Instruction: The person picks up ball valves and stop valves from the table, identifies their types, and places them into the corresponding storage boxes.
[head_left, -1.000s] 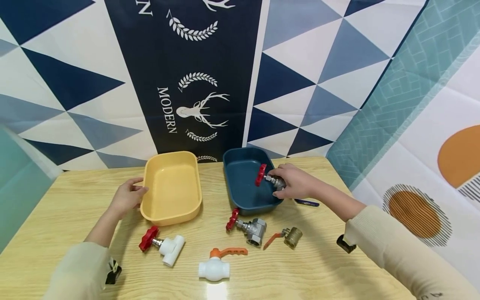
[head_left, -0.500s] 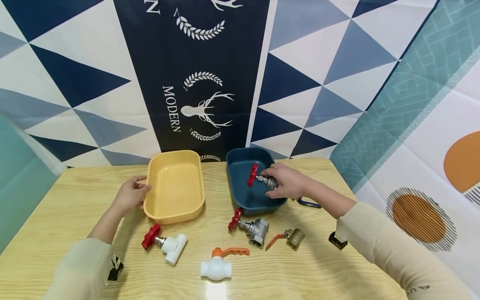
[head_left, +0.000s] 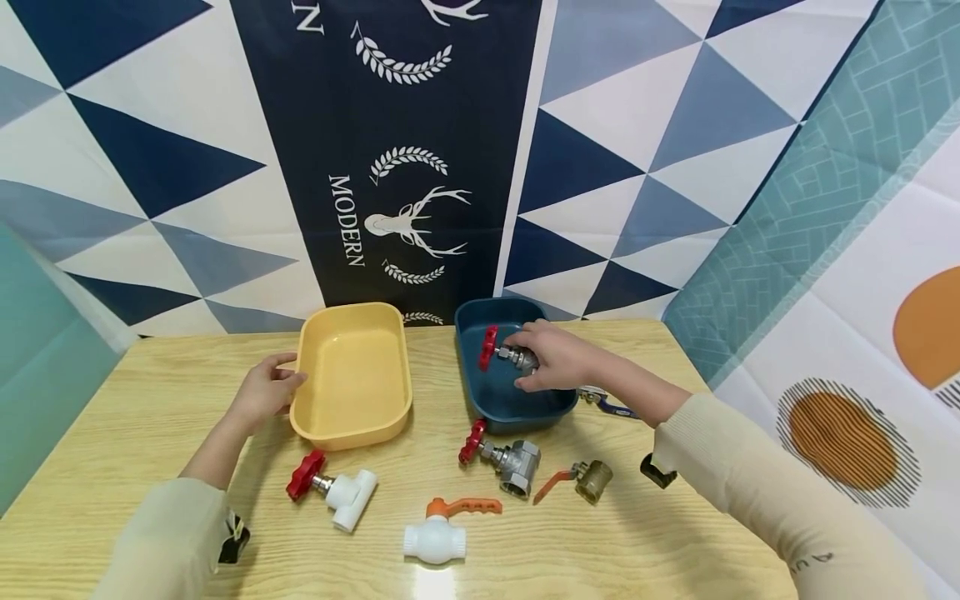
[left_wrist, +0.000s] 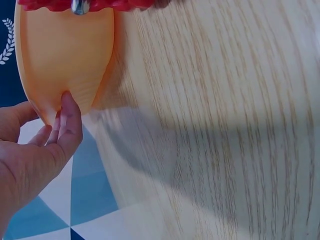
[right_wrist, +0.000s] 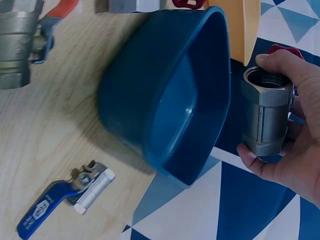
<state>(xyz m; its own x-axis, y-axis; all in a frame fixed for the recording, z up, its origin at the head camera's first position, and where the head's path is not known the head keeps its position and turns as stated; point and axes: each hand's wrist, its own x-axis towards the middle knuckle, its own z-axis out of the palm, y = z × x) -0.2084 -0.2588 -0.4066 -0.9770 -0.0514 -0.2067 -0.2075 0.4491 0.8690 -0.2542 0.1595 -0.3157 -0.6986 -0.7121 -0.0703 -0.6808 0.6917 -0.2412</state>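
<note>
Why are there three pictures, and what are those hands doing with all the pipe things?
A person wears three cameras: one on the head, one on each wrist. The big picture looks down at a wooden table. The right hand grips a silver metal valve with a red wheel over the dark blue plastic tub; the right wrist camera shows it close. The left hand touches the yellow plastic tub. More valves lie in front, like the white plastic valve with an orange lever.

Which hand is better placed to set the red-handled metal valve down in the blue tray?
Right. The right hand already grips the metal valve and holds it over the blue tray. The left hand rests on the yellow tray's edge, across the table.
</note>
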